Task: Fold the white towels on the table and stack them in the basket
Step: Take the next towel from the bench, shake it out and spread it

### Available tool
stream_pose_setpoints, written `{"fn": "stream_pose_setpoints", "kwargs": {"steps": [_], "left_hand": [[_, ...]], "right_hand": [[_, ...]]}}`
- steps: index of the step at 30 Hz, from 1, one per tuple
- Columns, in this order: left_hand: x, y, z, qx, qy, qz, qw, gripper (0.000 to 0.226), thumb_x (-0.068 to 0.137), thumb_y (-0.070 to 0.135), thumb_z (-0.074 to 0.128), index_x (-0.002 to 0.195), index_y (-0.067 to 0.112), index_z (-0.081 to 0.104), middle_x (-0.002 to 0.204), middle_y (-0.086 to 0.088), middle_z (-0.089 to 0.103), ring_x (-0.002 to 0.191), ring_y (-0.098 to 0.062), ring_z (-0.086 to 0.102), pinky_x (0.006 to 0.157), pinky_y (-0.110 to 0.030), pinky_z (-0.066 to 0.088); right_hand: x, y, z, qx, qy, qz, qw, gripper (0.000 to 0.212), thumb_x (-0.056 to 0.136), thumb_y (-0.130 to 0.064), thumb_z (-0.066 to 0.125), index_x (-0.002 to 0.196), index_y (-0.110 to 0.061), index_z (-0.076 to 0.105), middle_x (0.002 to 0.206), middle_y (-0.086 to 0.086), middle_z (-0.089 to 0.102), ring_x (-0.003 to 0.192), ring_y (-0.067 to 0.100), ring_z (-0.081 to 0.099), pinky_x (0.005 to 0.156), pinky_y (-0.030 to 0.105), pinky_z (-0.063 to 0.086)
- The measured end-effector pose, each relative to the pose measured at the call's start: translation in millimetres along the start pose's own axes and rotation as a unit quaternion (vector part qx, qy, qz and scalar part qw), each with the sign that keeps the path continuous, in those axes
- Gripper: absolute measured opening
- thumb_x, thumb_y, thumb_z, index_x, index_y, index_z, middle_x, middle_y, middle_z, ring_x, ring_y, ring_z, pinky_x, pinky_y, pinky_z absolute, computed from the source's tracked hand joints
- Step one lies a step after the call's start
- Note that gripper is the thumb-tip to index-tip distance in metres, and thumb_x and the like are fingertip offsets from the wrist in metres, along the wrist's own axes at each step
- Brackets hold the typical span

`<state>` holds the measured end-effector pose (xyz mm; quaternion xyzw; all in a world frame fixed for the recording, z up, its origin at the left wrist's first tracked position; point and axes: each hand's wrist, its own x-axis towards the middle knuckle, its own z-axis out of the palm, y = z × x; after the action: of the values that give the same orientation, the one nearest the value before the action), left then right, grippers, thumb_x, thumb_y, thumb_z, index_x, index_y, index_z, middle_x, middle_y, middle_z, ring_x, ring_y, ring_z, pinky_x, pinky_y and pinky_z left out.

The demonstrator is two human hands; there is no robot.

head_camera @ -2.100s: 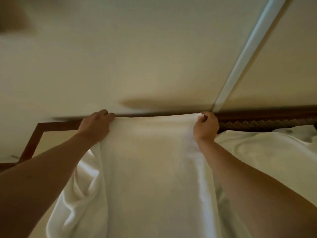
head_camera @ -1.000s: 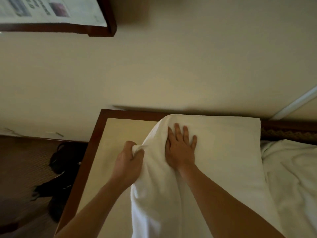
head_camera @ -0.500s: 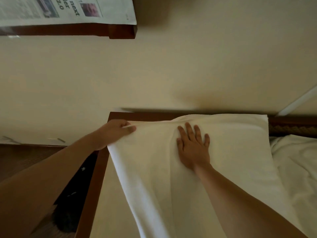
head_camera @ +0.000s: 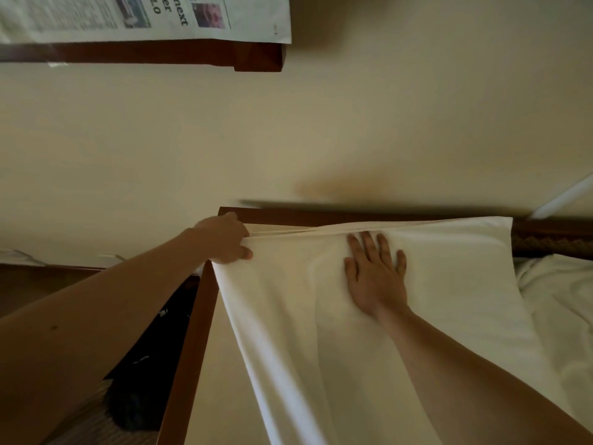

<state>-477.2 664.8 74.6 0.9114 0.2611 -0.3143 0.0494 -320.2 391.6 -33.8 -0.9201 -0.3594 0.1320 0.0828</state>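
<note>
White towel (head_camera: 321, 332): a plain, smooth cloth spread over the table (head_camera: 192, 332), filling the centre and lower right of the frame. Its far edge runs along the table's back rim from centre to right, where layered edges show as thin stacked lines. Its left edge slants from the table's far left corner down toward the bottom centre. Soft creases fan out around the middle. No pattern or trim can be made out.

Table: cream top with a dark reddish-brown wooden border; the bare top shows as a strip at lower centre left, beside the towel.

Left hand (head_camera: 224, 239): at centre left of the frame, at the table's far left corner. Fingers curl over the towel's corner and the thumb presses from below, pinching the cloth. Forearm enters from the lower left.

Right hand (head_camera: 375, 274): just right of centre, laid palm down on the towel near its far edge. Fingers straight and slightly spread, pointing toward the wall (head_camera: 321, 130); it holds nothing. Forearm enters from the lower right.

Second white cloth (head_camera: 561, 300): rumpled, at the right edge, touching the towel's right side.

Newspaper (head_camera: 144, 17): upper left, on a dark wooden ledge (head_camera: 144, 54).

Dark object (head_camera: 154, 364): on the floor at lower left, beside the table; unidentifiable.
</note>
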Motion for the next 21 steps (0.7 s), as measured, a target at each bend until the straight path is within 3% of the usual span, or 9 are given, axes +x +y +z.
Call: {"fn": "stream_pose_setpoints", "kwargs": {"steps": [4,7,12,15,18,20,21], "left_hand": [[10,-10,5,-0.025,-0.020,-0.006,0.999,0.054,0.097,0.059,0.056,0.138,0.024,0.060,0.141,0.004,0.055,0.129,-0.024,0.052,0.107,-0.039,0.043],[20,-23,-9,-0.070,0.003,-0.020,0.997,0.048,0.098,0.054,0.057,0.127,0.018,0.067,0.135,-0.001,0.060,0.124,-0.026,0.055,0.101,-0.037,0.041],[52,-44,-15,-0.154,0.164,-0.049,0.973,0.014,0.096,0.026,0.065,0.107,0.018,0.069,0.120,-0.010,0.066,0.107,-0.032,0.060,0.087,-0.036,0.048],[63,-38,4,-0.290,0.182,-0.134,0.930,0.026,0.090,0.020,0.069,0.112,0.019,0.056,0.121,-0.013,0.061,0.099,-0.030,0.060,0.075,-0.033,0.047],[55,-23,24,-0.432,0.177,-0.220,0.856,0.059,0.092,0.036,0.072,0.135,0.009,0.043,0.123,-0.017,0.053,0.108,-0.038,0.061,0.074,-0.037,0.055],[46,-16,41,-0.519,0.160,-0.253,0.801,0.063,0.090,0.043,0.073,0.132,0.007,0.042,0.117,-0.014,0.055,0.099,-0.036,0.064,0.066,-0.042,0.062],[43,-14,50,-0.526,0.150,-0.254,0.797,0.059,0.090,0.043,0.073,0.127,0.005,0.048,0.113,-0.014,0.059,0.094,-0.034,0.066,0.066,-0.044,0.063]], "right_hand": [[0,-1,0,0.005,0.004,0.003,1.000,0.059,0.105,-0.052,0.012,0.163,-0.038,0.005,0.171,-0.012,0.000,0.157,0.015,-0.013,0.124,0.053,-0.008],[0,-1,0,0.007,0.006,0.004,1.000,0.059,0.105,-0.051,0.013,0.163,-0.038,0.007,0.171,-0.011,0.001,0.157,0.016,-0.013,0.125,0.053,-0.008],[0,-3,2,0.008,0.012,0.012,1.000,0.058,0.104,-0.051,0.014,0.162,-0.040,0.009,0.171,-0.015,-0.003,0.157,0.015,-0.010,0.125,0.052,-0.005],[1,-2,2,0.006,0.014,0.016,1.000,0.058,0.104,-0.050,0.015,0.162,-0.040,0.009,0.171,-0.014,-0.003,0.157,0.016,-0.010,0.125,0.052,-0.005],[1,-2,3,0.003,0.015,0.020,1.000,0.058,0.104,-0.050,0.016,0.161,-0.040,0.011,0.171,-0.014,-0.001,0.157,0.016,-0.009,0.124,0.052,-0.004],[0,-3,4,-0.001,0.017,0.023,1.000,0.058,0.104,-0.050,0.016,0.161,-0.040,0.012,0.171,-0.014,0.000,0.157,0.016,-0.007,0.124,0.053,-0.003],[0,-3,3,-0.003,0.019,0.024,1.000,0.058,0.104,-0.050,0.017,0.161,-0.041,0.013,0.171,-0.014,0.000,0.157,0.017,-0.006,0.124,0.053,-0.002]]}}
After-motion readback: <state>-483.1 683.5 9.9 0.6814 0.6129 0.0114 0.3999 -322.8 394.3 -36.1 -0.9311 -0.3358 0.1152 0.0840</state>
